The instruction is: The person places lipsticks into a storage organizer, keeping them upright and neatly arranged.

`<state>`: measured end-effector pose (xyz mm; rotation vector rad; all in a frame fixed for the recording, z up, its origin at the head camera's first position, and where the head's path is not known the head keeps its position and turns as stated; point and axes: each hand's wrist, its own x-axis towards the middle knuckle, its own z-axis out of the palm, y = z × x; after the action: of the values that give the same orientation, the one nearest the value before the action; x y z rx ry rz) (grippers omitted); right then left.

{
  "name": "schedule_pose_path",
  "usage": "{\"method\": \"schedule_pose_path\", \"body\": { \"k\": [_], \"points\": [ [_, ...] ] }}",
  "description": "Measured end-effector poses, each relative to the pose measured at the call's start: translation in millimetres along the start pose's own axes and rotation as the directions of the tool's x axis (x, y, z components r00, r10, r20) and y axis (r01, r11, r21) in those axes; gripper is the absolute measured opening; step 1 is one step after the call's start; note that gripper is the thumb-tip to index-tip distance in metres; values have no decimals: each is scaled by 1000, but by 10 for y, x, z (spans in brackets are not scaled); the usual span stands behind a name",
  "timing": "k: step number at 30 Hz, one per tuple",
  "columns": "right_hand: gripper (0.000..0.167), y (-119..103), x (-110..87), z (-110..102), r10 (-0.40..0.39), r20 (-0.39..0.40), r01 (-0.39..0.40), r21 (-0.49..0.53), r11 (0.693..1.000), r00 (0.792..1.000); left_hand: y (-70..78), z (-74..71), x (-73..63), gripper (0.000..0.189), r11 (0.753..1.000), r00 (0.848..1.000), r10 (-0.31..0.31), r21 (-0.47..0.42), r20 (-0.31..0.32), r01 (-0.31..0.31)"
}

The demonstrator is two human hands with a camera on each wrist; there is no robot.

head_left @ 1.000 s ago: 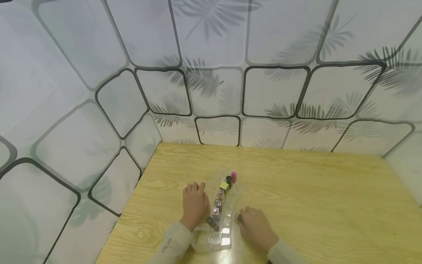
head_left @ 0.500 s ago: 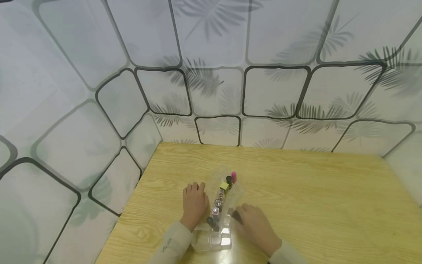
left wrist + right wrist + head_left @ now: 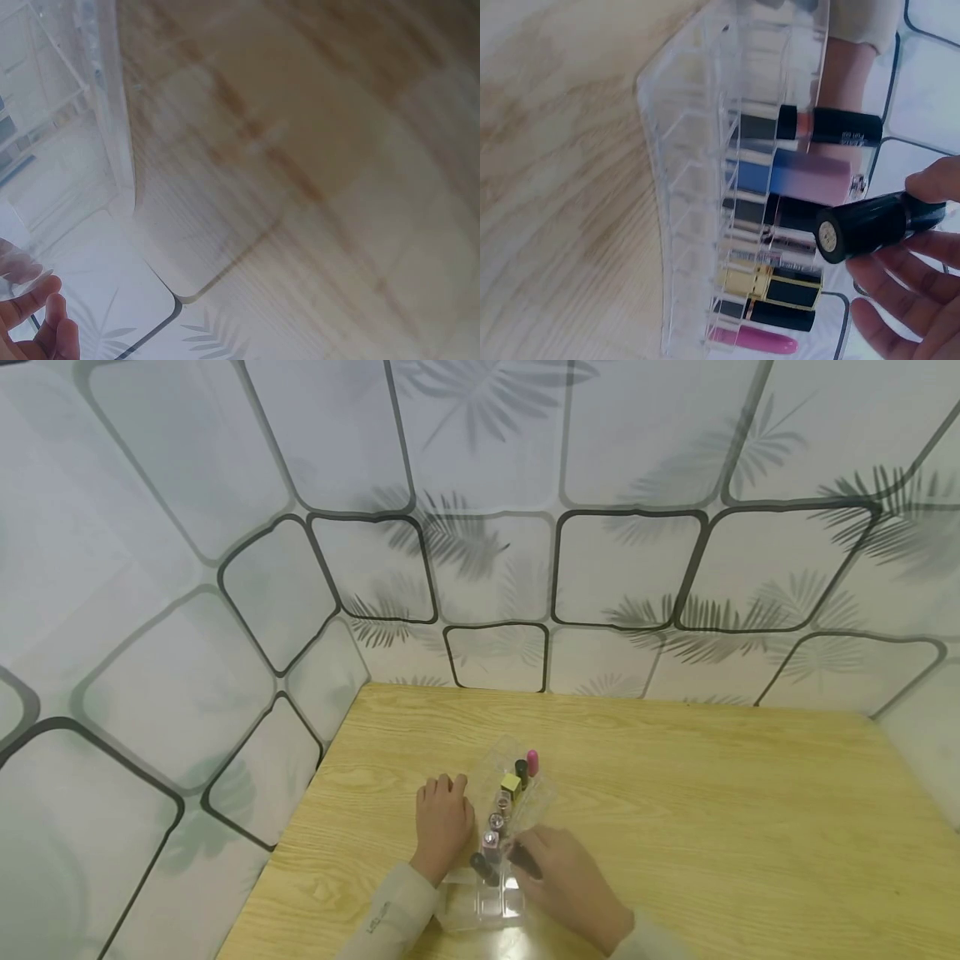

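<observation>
A clear plastic lipstick organizer (image 3: 459, 906) with stepped rows stands on the table. My right hand (image 3: 566, 872) grips a black lipstick tube (image 3: 874, 226) between thumb and fingers, over the organizer's right side; its round end with a pale label shows in the right wrist view. My left hand (image 3: 442, 822) lies along the organizer's left side with fingers loosely bent. Several lipsticks stand in one row: a tilted black one (image 3: 482, 867), a pink-and-blue one (image 3: 810, 176), a gold-and-black one (image 3: 791, 287) and a bright pink one (image 3: 532, 762) at the far end.
The wood-grain table (image 3: 712, 818) stretches out to the right. A pale wall covering (image 3: 495, 568) with dark outlines and leaf prints rises behind the table and on the left.
My right hand has carried the black lipstick from beside the organizer leftward, raised it, and brought it over the organizer's right rows. The left hand and the organizer have stayed put.
</observation>
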<state>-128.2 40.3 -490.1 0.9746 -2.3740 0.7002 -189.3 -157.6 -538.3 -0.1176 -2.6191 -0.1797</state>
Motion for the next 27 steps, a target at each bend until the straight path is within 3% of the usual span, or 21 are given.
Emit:
{"method": "schedule_pose_path", "body": {
  "k": [9,17,27],
  "points": [
    [32,-140,-3,61,-67,11,65,95,993,998,17,-20,4,25,1000,1000,-8,-7,6,8],
    [28,-234,-21,139,-136,-45,141,141,980,990,8,1,-2,24,1000,1000,-3,-5,-6,3],
    [24,-242,-109,267,-106,-21,108,204,973,994,17,-25,-3,24,1000,1000,-11,-11,11,11]
  ]
}}
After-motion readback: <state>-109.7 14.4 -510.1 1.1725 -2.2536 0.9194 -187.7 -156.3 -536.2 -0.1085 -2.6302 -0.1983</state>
